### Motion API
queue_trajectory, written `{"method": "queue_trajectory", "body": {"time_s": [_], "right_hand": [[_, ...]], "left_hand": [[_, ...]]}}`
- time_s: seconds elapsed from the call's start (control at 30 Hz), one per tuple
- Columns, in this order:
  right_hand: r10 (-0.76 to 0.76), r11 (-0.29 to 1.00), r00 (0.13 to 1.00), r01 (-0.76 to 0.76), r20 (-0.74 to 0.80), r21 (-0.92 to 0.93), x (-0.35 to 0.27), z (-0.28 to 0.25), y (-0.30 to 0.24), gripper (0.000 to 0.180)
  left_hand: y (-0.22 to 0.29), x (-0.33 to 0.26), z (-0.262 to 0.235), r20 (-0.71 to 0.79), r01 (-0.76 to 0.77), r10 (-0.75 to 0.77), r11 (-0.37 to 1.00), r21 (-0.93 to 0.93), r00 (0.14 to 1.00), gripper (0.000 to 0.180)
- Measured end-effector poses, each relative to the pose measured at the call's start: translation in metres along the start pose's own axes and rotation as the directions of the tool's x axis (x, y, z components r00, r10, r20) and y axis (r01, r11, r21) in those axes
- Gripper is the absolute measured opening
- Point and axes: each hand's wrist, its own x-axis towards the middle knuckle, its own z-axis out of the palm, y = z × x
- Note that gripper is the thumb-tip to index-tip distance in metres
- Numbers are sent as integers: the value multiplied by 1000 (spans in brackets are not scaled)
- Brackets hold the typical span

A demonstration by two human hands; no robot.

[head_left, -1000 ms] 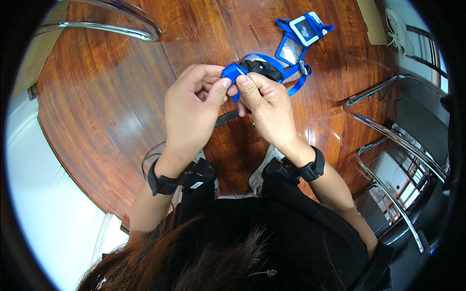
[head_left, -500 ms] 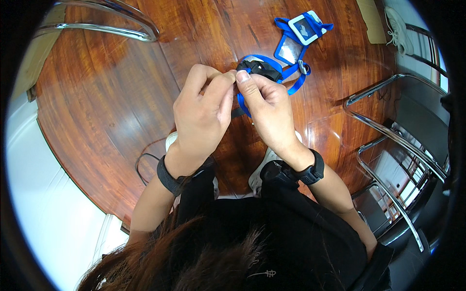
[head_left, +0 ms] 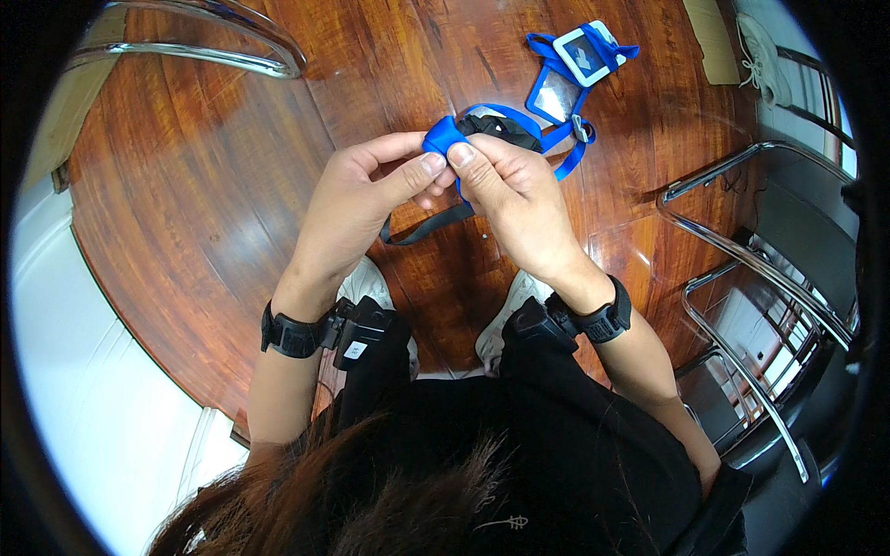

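Note:
Between both hands is a folded piece of blue strap (head_left: 446,136), wide and smooth like lanyard ribbon. My left hand (head_left: 363,190) pinches its left side between thumb and fingers. My right hand (head_left: 519,199) holds its right side, thumb on top. Behind the right fingers lies a black bundle (head_left: 501,128), partly hidden, so its kind is unclear. A blue lanyard strap (head_left: 515,113) loops around it. A black strap (head_left: 431,225) curves below the left hand. Farther off, a blue-framed badge holder (head_left: 556,94) and a white-framed badge holder (head_left: 586,57) lie on the floor.
The reddish-brown wood floor (head_left: 213,185) spreads around my white shoes (head_left: 368,283). Chrome-framed chairs (head_left: 723,236) stand at the right, and another chrome frame (head_left: 213,57) at the upper left. Cardboard (head_left: 711,42) and a white shoe (head_left: 764,57) are at the upper right.
My left hand has turned and dropped lower, its thumb now facing up. The blue strap piece, mostly hidden before, now shows between my thumbs. The black strap is more exposed.

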Motion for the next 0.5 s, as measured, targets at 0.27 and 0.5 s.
{"method": "queue_trajectory", "body": {"time_s": [0.27,0.5], "right_hand": [[147,977,986,-158,-84,-142,-3,-2,2,28],[77,997,986,-78,-150,-1,-7,13,-4,33]], "left_hand": [[-3,-3,18,-147,-225,412,724,652,899,26],[-14,1,24,-5,-312,716,311,898,698,33]]}}
